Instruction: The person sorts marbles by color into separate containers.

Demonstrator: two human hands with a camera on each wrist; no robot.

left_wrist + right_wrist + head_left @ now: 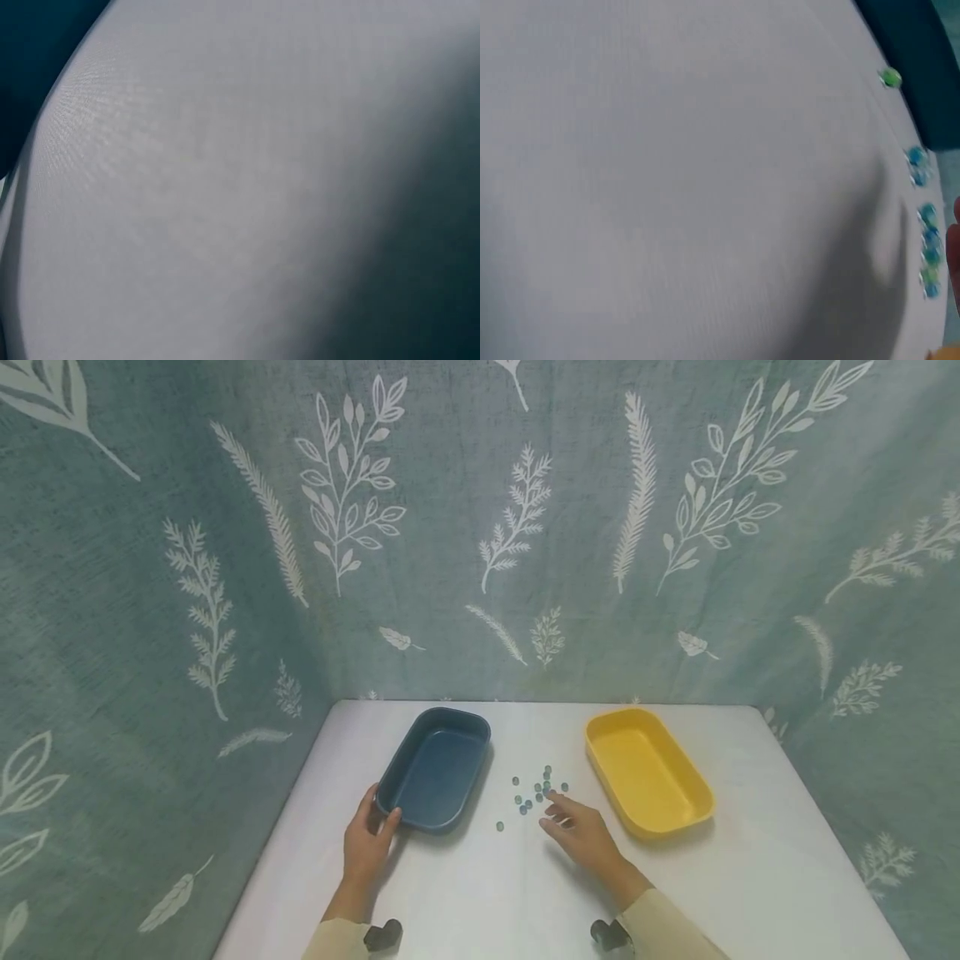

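In the head view my left hand (366, 850) holds the near left corner of a dark blue plastic bin (441, 770), thumb over the rim and fingers along the outside. To the right of that bin, small glass marbles (500, 827) in blue and green lie scattered on the table. Over their near right side is my right hand (583, 837), index finger stretched toward one marble and thumb held apart from it. Whether the fingertip touches that marble is too small to tell. Only a sliver of right fingers (954, 255) shows in the right wrist view, beside several marbles (930, 238).
A yellow plastic bin (647, 770) stands to the right of the marbles, close to my right hand. The white table (480, 910) meets a green leaf-patterned cloth (450, 610) at the back and sides. The left wrist view shows mostly tabletop.
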